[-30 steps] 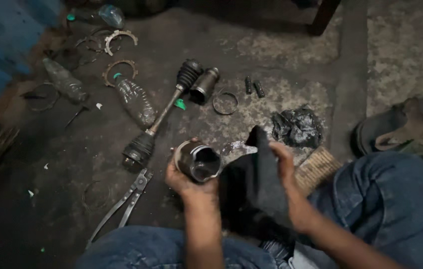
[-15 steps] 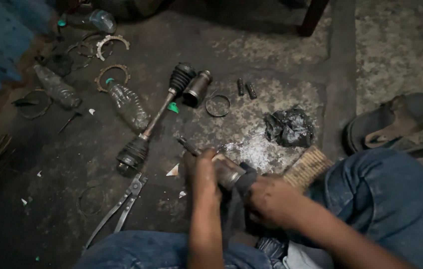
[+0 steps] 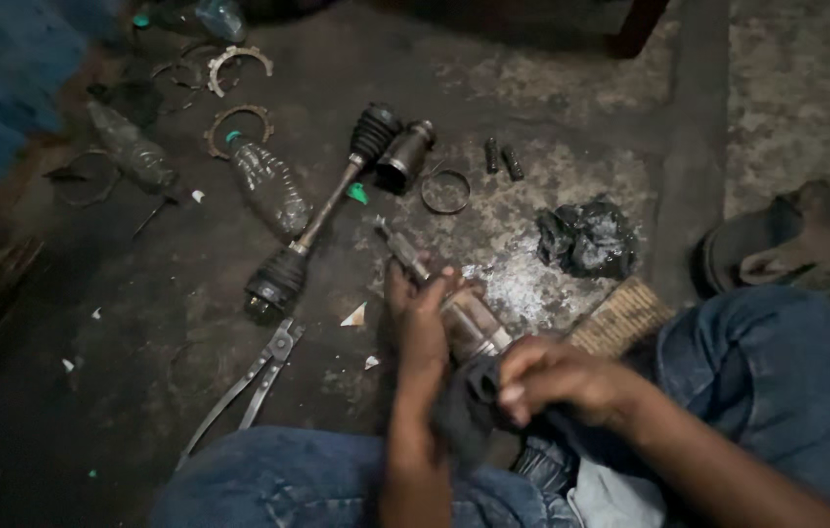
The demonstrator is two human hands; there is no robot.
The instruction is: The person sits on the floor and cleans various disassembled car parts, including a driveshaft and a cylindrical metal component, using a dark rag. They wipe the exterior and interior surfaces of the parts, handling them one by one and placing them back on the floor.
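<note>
- Head view: my left hand (image 3: 423,318) is closed around the metal joint housing (image 3: 469,323), fingers wrapped over its upper side. Its stub shaft (image 3: 401,248) sticks out past my fingertips, pointing up and away to the left.
- My right hand (image 3: 557,379) is closed on a dark rag (image 3: 469,406), pressing it against the wide end of the housing, just below my left fingers.
- A second ago the housing stood with its open mouth facing up in my left hand and the rag hung loose from my right. Half a second ago the part was already tipped over; now it lies slanted, shaft outward, with the rag bunched at its near end.
- Beyond my left fingertips, up and to the left, the axle shaft (image 3: 322,210) with its two rubber boots lies on the floor where it was before, a second metal cup (image 3: 403,156) beside its far boot.
- A metal ring (image 3: 445,192) lies above my left fingers, apart from them.
- To the left of my left wrist the long pliers (image 3: 249,383) rest on the floor, unmoved.
- Right of my left fingers, past the shiny floor patch, sits a crumpled black bag (image 3: 587,238); a woven brush (image 3: 620,315) lies just above my right hand.
- A clear plastic bottle (image 3: 270,188) lies left of the axle shaft.
</note>
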